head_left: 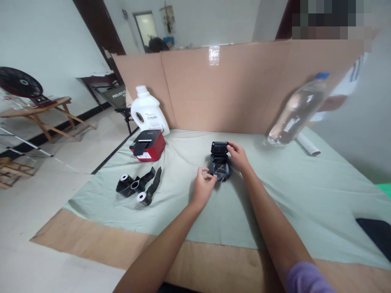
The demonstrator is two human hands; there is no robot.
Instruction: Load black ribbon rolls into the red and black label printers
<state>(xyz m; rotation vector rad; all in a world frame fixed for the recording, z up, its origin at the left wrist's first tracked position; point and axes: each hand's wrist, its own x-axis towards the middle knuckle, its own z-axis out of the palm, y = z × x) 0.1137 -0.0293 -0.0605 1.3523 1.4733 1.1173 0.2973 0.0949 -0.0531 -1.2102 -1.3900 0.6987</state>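
A small dark grey device (220,163) with its lid flipped up sits in the middle of a pale green cloth (275,195). My left hand (203,188) pinches at its near left edge, fingers closed on the device. My right hand (238,156) rests on its right side with the fingers curled around the raised lid. To the left lie black ribbon rolls (139,188) with white cores, partly unwound.
A red and black label printer (148,145) and a white detergent jug (148,110) stand at the back left. A cardboard screen (232,87) closes the far side. At the right another person's hand holds a clear water bottle (297,110) above a white tube (308,144).
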